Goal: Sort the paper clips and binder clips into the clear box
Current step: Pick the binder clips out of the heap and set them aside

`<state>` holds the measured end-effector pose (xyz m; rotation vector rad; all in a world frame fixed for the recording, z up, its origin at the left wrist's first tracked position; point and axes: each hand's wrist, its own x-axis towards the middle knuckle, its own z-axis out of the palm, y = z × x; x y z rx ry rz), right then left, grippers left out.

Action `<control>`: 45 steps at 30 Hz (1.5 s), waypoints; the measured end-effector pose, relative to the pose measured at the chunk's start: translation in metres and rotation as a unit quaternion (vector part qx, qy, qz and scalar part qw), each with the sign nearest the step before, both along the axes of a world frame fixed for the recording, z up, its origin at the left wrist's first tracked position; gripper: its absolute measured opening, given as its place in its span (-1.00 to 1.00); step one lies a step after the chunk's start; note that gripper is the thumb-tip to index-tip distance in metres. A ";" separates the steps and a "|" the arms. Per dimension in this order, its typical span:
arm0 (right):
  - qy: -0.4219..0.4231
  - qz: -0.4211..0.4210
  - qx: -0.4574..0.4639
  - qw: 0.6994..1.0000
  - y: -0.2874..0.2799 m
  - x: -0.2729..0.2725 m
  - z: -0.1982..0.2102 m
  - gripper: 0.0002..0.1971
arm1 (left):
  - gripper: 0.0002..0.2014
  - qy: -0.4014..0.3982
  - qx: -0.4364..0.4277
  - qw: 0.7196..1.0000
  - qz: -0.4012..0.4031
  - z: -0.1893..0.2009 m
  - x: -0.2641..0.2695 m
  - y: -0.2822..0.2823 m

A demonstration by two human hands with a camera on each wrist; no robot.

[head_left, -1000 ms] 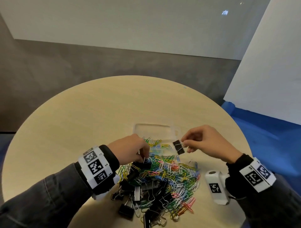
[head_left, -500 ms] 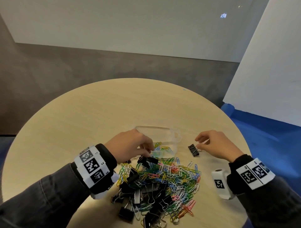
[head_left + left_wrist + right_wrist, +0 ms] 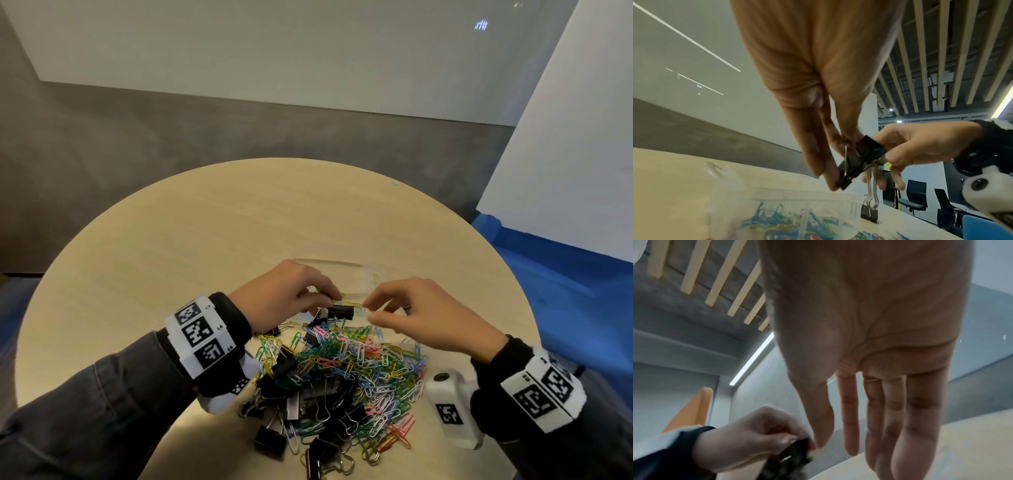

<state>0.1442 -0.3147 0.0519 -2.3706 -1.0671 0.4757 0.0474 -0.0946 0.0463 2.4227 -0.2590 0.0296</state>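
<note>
A black metal binder clip is in hand above the near edge of the clear plastic box, which sits on the round pale wooden counter just beyond the heap of coloured paper clips and black binder clips. The left hand pinches the clip, fingers curled over it. The right hand, fingers fairly straight and pointing down, meets the clip's wire handles; whether its grip has closed is unclear. Next, probably: pass or lower it into the box's binder-clip compartment.
</note>
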 end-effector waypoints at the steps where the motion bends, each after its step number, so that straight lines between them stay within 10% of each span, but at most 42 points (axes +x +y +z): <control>1: 0.035 0.017 0.004 0.999 0.004 -0.005 -0.002 -0.72 | -0.80 -0.003 -0.014 1.000 0.005 0.000 0.000 -0.001; 14: 0.272 -0.046 0.216 0.937 0.016 -0.022 -0.010 -0.73 | -0.81 0.042 -0.156 0.986 0.025 0.001 -0.001 -0.005; 21: 0.120 -0.198 0.105 0.967 -0.013 0.022 0.000 -0.80 | -0.92 0.023 0.002 0.986 0.164 0.012 0.004 0.055; 30: 0.124 -0.185 -0.067 0.973 -0.020 0.037 -0.025 -0.85 | -0.94 0.152 0.188 0.936 0.254 -0.021 0.006 0.109; 40: 0.030 -0.215 -0.056 0.975 -0.023 0.039 -0.025 -0.72 | -0.66 0.115 0.297 0.925 0.208 -0.014 0.004 0.103; 45: 0.036 -0.192 -0.064 0.979 -0.018 0.033 -0.019 -0.80 | -0.45 0.249 0.213 0.942 0.069 -0.015 0.000 0.073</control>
